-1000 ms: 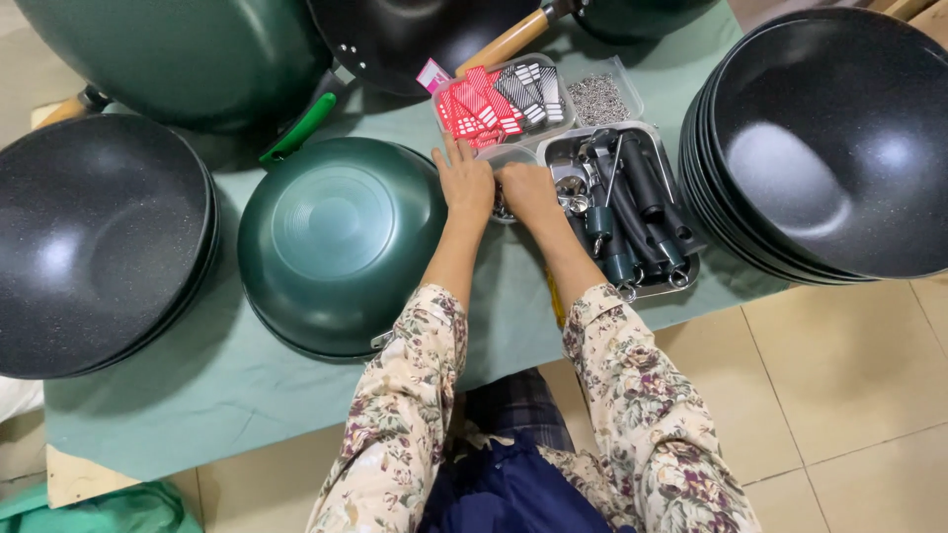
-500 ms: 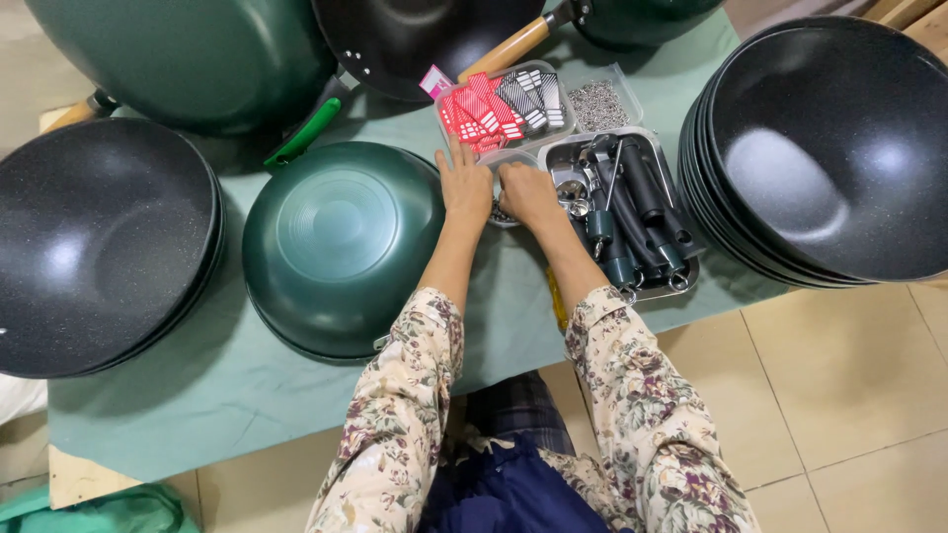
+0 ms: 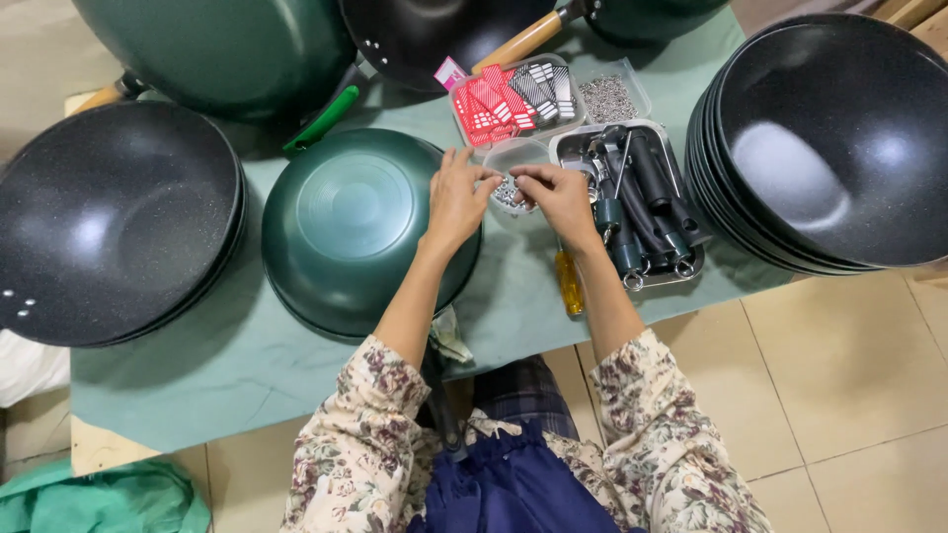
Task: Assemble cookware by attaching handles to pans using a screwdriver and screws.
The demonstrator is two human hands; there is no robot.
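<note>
Both hands are held over a small clear tub (image 3: 520, 168) of tiny silver hardware, set on the table (image 3: 247, 355) btwn the upturned green wok (image 3: 351, 227) and the metal tray of black handles (image 3: 642, 202). L hand (image 3: 456, 197) grip is narrow, pinched at the tub rim; R hand (image 3: 563, 195) grip is pinched on sth too small to tell. Risk: tub is light and shallow, so a nudge could tip it and scatter pcs off the table edge.

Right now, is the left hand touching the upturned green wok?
Cannot tell. In the head view the left hand overlaps the green wok rim, hiding any gap.
</note>
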